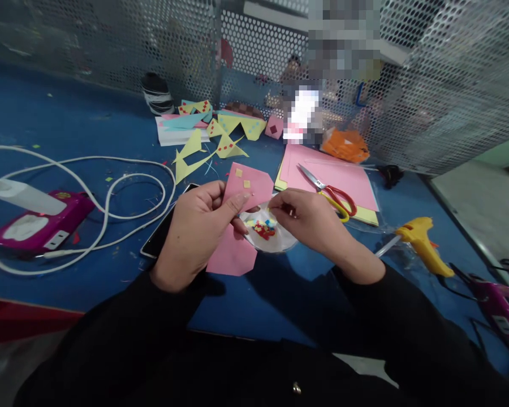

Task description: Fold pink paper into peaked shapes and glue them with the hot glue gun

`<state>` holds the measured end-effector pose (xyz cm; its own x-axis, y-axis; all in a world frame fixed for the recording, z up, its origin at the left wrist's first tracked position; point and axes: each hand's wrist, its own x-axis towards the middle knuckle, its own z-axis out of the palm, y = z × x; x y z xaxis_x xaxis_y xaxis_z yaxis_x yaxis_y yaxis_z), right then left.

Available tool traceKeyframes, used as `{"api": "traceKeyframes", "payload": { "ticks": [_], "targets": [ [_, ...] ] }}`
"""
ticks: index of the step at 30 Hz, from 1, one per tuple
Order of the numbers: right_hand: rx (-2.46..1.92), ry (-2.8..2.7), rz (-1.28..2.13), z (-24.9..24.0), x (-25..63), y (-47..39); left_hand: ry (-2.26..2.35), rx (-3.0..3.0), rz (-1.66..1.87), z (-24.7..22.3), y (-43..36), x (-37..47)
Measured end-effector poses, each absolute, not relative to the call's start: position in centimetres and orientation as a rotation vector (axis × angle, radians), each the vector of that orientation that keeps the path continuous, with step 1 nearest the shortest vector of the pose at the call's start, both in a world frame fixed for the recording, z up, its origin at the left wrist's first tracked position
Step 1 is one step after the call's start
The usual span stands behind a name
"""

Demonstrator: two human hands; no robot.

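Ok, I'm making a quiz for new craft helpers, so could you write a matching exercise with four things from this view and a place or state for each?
1. Left hand
2. Scissors
3. Glue gun
4. White dish

A. Lying on pink paper sheets
B. Containing small coloured pieces
C. Yellow, toward the right of the blue table
D. Holding a pink card with yellow squares

Pairs: 1-D, 2-A, 3-C, 4-B
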<state>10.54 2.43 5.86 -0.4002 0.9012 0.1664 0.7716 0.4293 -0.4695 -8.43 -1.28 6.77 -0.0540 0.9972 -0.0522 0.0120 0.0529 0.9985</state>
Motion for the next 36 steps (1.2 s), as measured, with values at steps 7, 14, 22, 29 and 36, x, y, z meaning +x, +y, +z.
{"api": "traceKeyframes", "payload": {
  "ticks": [7,14,22,29,36],
  "targets": [
    [-1.293,-1.841,0.922,6.7,12.8,0.6,1.325,1.253,1.088,6.9,-1.3,-8.1],
    [-1.211,-1.696,0.925,6.9,15.7,-2.4,1.231,1.41,0.827,7.4,-2.0,-6.0],
    [-1.153,-1.724,0.975,6.2,17.1,-3.4,1.155,1.533,0.698,7.4,-1.6,-3.5],
    [-1.248,-1.651,1.023,5.8,17.6,-3.4,1.099,1.55,0.637,7.4,-1.4,-2.7],
    [-1.269,-1.532,1.025,6.0,17.7,-3.7,0.976,1.449,0.758,6.6,-2.0,-3.2]
  ]
}}
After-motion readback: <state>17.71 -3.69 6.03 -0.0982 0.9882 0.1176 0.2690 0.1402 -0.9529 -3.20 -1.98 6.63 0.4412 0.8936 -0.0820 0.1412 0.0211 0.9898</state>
